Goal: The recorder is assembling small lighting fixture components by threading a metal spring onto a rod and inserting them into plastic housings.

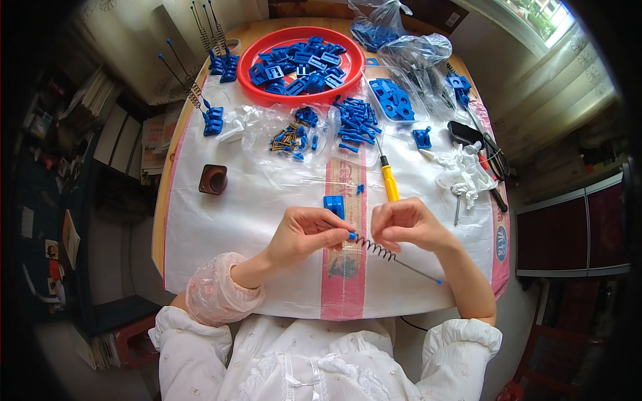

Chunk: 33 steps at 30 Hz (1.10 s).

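My left hand (304,234) pinches a small blue plastic end piece, from which a black coil spring (376,249) runs out to the right. Past the coil, the spring's straight wire slants down to a blue tip (439,281). Just above the coil my right hand (409,226) is closed, fingers curled; whatever it may hold is hidden. A blue plastic clip-like part (334,206) lies beyond my left fingertips. Near my right hand lies a screwdriver (390,182) with a yellow handle. A tiny blue piece (360,188) sits between them.
Farther back stand a red basin (242,73) of blue parts, a clear tray (409,119) of flat blue pieces and bags of small parts. Blue assemblies with upright springs (212,120) stand at left. A brown square holder (213,180) is nearer; scissors (496,160) lie right.
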Each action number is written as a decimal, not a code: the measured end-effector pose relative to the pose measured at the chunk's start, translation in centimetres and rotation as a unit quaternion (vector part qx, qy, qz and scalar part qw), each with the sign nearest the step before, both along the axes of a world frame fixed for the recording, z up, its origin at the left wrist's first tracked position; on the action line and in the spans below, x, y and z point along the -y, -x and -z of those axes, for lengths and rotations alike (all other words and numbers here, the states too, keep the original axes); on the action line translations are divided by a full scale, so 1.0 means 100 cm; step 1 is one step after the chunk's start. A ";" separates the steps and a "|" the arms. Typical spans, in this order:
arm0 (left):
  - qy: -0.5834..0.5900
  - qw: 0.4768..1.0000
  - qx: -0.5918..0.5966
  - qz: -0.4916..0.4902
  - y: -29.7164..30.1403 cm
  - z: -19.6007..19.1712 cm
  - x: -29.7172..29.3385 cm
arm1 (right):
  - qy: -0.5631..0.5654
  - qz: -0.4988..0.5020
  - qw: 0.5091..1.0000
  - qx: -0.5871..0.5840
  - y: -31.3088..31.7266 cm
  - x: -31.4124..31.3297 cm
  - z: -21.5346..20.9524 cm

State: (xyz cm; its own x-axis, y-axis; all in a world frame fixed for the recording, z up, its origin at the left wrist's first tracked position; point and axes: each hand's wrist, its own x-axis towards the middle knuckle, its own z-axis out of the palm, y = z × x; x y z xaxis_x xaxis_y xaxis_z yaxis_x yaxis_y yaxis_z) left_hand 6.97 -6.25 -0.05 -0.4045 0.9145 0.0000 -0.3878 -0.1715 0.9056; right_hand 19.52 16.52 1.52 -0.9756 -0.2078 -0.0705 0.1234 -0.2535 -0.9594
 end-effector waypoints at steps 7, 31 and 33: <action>0.065 0.993 -0.102 -0.008 -0.012 0.001 -0.002 | -0.343 -0.011 0.936 -0.072 -0.008 -0.014 -0.047; 0.119 0.990 -0.072 -0.018 -0.019 0.006 -0.009 | -0.555 0.000 0.831 0.025 -0.027 0.002 -0.058; 0.105 0.990 -0.093 -0.021 -0.018 0.007 -0.010 | -0.562 0.011 0.827 0.026 -0.029 -0.002 -0.057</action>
State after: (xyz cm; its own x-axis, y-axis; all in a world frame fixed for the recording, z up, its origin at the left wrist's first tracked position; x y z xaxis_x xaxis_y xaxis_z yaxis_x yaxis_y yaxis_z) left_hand 8.76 -5.25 -0.73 -0.4524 0.8850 -0.1100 -0.2077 0.0154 0.9781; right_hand 22.42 16.68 7.17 -0.9677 0.0358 -0.2495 0.1799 0.7915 -0.5841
